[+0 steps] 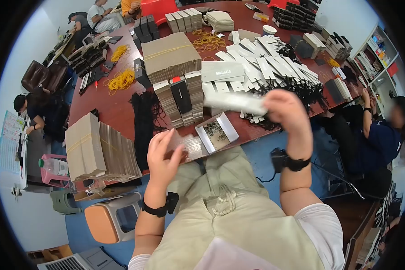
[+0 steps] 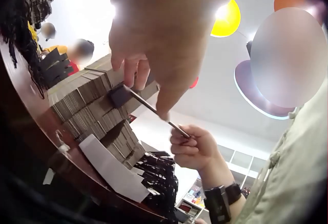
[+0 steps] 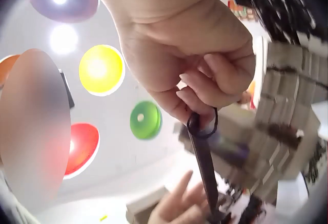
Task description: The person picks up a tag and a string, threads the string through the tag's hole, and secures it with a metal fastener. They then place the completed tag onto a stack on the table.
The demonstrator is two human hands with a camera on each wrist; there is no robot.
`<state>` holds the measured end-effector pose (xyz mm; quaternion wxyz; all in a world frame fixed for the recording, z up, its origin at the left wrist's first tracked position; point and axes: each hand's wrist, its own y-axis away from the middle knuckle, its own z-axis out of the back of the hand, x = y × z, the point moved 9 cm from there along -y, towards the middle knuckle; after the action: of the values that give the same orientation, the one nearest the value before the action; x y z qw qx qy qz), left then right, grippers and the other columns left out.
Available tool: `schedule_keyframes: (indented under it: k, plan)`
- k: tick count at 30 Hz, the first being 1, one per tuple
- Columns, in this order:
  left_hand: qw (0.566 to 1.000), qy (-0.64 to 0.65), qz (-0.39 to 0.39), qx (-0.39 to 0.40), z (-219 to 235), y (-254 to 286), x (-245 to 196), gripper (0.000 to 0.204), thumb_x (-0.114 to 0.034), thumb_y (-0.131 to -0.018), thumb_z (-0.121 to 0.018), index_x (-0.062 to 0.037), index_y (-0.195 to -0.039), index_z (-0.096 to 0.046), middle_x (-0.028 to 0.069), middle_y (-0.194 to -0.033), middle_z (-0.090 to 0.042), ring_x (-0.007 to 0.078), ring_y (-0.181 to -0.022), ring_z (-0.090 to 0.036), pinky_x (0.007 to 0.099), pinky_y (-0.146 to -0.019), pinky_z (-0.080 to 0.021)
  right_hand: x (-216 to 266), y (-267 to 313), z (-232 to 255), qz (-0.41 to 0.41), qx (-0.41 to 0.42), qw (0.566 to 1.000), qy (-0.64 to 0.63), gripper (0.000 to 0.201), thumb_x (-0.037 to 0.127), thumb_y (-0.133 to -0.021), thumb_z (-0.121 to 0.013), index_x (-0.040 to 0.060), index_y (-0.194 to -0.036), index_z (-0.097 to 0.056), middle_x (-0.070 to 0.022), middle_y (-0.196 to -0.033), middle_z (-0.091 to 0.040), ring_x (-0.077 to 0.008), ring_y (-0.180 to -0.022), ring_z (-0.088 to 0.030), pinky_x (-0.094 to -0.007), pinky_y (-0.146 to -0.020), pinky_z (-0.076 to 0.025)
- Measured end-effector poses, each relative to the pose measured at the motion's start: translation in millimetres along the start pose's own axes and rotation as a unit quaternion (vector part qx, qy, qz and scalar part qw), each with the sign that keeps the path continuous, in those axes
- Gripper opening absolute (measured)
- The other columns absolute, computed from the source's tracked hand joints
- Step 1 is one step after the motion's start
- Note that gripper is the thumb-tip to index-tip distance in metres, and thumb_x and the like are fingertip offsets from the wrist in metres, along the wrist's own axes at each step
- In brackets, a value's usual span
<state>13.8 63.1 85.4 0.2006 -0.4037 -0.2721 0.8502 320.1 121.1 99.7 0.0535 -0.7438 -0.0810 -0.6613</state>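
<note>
Your worktop (image 1: 117,110) is dark reddish-brown, carrying grey-brown card stacks (image 1: 171,56), yellow rubber bands (image 1: 121,81), black cords (image 1: 144,119) and white tags (image 1: 265,67) with black strings. The tag (image 1: 234,102) in your right hand (image 1: 285,112) reads white from the head view and dark from the wrist views. Your trousers (image 1: 229,211) are pale khaki; both wrist straps are black.

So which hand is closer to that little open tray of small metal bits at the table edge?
Left. The left hand hovers just beside the tray, at the table edge. The right hand is raised farther off, gripping a hang tag.
</note>
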Motion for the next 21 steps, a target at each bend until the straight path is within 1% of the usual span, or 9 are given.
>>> schedule_keyframes:
  k: [6,8,10,12,14,16,18,20,21]
  plan:
    - [0.996,0.001,0.091,0.007,-13,-1,43,0.02,-0.004,-0.074,-0.064,-0.0019,-0.094,-0.063,0.0117,-0.09,-0.06,0.0264,-0.083,-0.058,0.0326,-0.073,-0.047,22,-12,133,0.073,-0.282,0.956,0.017,0.019,0.023,-0.083,-0.064,0.0048,-0.08,-0.059,-0.001,-0.057,-0.054,-0.0069,-0.04,-0.044,-0.0192,-0.037,-0.03]
    - [0.994,-0.022,0.106,0.018,-20,2,57,0.02,-0.005,-0.074,-0.064,-0.0018,-0.094,-0.063,0.0118,-0.09,-0.06,0.0272,-0.082,-0.059,0.0337,-0.074,-0.047,28,4,160,0.064,-0.423,0.872,0.237,0.023,0.026,-0.082,-0.065,0.0037,-0.079,-0.06,-0.0047,-0.061,-0.058,-0.012,-0.045,-0.05,-0.0239,-0.042,-0.037]
    - [0.99,-0.026,0.133,0.023,-22,6,69,0.018,-0.008,-0.074,-0.064,-0.0017,-0.091,-0.063,0.0121,-0.087,-0.061,0.0289,-0.082,-0.059,0.036,-0.075,-0.046,44,28,163,0.111,-0.528,0.716,0.443,0.028,0.029,-0.079,-0.066,0.0022,-0.08,-0.061,-0.0107,-0.073,-0.064,-0.0228,-0.061,-0.06,-0.0329,-0.058,-0.045]
    - [0.986,-0.044,0.154,0.039,-21,9,82,0.018,-0.009,-0.074,-0.064,-0.0018,-0.09,-0.063,0.0125,-0.085,-0.061,0.0297,-0.082,-0.059,0.0367,-0.075,-0.046,48,45,151,0.211,-0.555,0.671,0.445,0.025,0.027,-0.08,-0.065,0.0031,-0.082,-0.062,-0.0118,-0.078,-0.063,-0.0281,-0.069,-0.059,-0.0359,-0.063,-0.044]
    - [0.985,-0.108,0.13,0.034,-19,5,88,0.016,-0.01,-0.074,-0.064,-0.0026,-0.088,-0.063,0.0135,-0.086,-0.061,0.0322,-0.083,-0.058,0.0391,-0.075,-0.046,60,54,123,0.294,-0.552,0.556,0.547,0.021,0.025,-0.08,-0.064,0.0038,-0.084,-0.063,-0.0107,-0.08,-0.059,-0.0258,-0.061,-0.055,-0.0353,-0.061,-0.044]
    - [0.978,-0.173,0.116,0.033,-17,-1,92,0.015,-0.012,-0.075,-0.065,-0.0023,-0.087,-0.063,0.0161,-0.086,-0.06,0.0337,-0.083,-0.058,0.0391,-0.074,-0.046,69,62,82,0.311,-0.571,0.552,0.522,0.017,0.021,-0.08,-0.064,0.0041,-0.084,-0.063,-0.0075,-0.08,-0.054,-0.0199,-0.055,-0.049,-0.0313,-0.057,-0.043]
    - [0.973,-0.186,0.129,0.056,-23,-3,97,0.017,-0.015,-0.073,-0.067,-0.0031,-0.084,-0.061,0.015,-0.088,-0.058,0.0339,-0.087,-0.055,0.0406,-0.076,-0.044,65,54,45,0.368,-0.513,0.633,0.448,0.008,0.008,-0.079,-0.064,0.0024,-0.084,-0.062,-0.0026,-0.077,-0.052,-0.0103,-0.054,-0.042,-0.023,-0.052,-0.039]
    - [0.96,-0.226,0.128,0.107,-36,1,104,0.017,-0.015,-0.074,-0.068,-0.0038,-0.083,-0.059,0.0138,-0.087,-0.055,0.0333,-0.086,-0.053,0.0406,-0.075,-0.044,35,24,16,0.367,-0.376,0.807,0.269,0.005,0.005,-0.079,-0.063,0.003,-0.082,-0.061,-0.0017,-0.075,-0.053,-0.0086,-0.054,-0.042,-0.0229,-0.051,-0.037]
    - [0.961,-0.228,0.122,0.099,-36,1,103,0.017,-0.015,-0.074,-0.068,-0.0039,-0.083,-0.059,0.0135,-0.087,-0.055,0.0331,-0.086,-0.052,0.0405,-0.075,-0.043,28,12,-12,0.352,-0.3,0.839,0.286,0.005,0.004,-0.079,-0.063,0.0033,-0.082,-0.06,-0.0015,-0.074,-0.053,-0.0078,-0.054,-0.042,-0.0221,-0.05,-0.037]
